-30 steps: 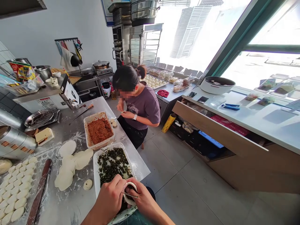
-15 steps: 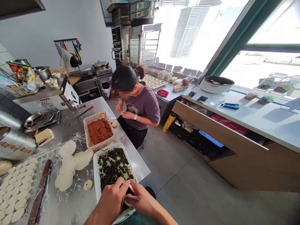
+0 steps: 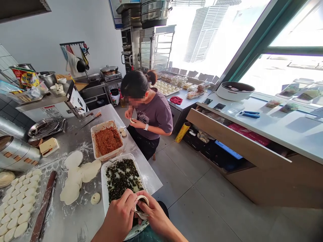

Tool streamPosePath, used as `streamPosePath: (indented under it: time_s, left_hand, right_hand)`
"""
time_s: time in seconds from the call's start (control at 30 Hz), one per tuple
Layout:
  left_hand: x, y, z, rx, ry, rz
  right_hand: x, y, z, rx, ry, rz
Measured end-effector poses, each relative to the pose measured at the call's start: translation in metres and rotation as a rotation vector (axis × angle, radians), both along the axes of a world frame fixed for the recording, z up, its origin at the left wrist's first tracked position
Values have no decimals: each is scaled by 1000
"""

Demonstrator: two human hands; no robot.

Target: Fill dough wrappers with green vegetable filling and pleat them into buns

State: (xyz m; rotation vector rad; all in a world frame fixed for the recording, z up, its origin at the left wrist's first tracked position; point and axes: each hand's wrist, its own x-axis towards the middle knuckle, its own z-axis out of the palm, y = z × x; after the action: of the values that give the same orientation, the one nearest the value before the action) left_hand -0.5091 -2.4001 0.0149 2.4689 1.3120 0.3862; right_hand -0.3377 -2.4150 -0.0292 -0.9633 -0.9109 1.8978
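Note:
Above the near end of a white tub [image 3: 104, 188] of chopped dark green filling [image 3: 122, 178], my two hands meet around a round dough wrapper [image 3: 144, 197]. My left hand [image 3: 120, 210] is closed, pinching the wrapper's left edge with thumb and forefinger. Curled round its right side is my right hand [image 3: 157, 215], its thumb across the opening. Dark filling shows inside the wrapper. A thin greyish strip runs under my right thumb; I cannot tell what it is. A closed, pleated bun [image 3: 95, 198] sits on the steel table left of the tub.
Flat dough sheets [image 3: 73, 183], a dark rolling pin [image 3: 44, 205] and rows of dough pieces [image 3: 19, 205] lie on the floured table [image 3: 75, 222]. Beyond is a tub of reddish-brown filling [image 3: 107, 141]. A co-worker [image 3: 151, 114] sits across the corner, hands on a small dough piece.
The wrapper has turned up in my hands, so its rim and opening now show more. My right fingers have shifted around it. The co-worker's hands have moved slightly.

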Motion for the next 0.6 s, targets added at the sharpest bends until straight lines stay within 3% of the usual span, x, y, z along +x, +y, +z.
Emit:
streamPosePath:
  time_s: [0.1,0.27,0.4,0.53,0.6]
  left_hand:
    - [0,0,1,16,75,-51]
    - [0,-2,-2,2,86,-39]
    - [0,-4,-4,3,135,-82]
    - [-1,-7,-6,-2,130,-78]
    - [-1,-7,-6,17,122,-100]
  right_hand:
    - [-2,-1,-1,66,-117,8]
    - [-1,-3,-7,7,-137,42]
    - [1,-6,-10,110,-274,41]
    - [1,-4,-6,62,-273,124]
    - [4,-1,0,125,-310,128]
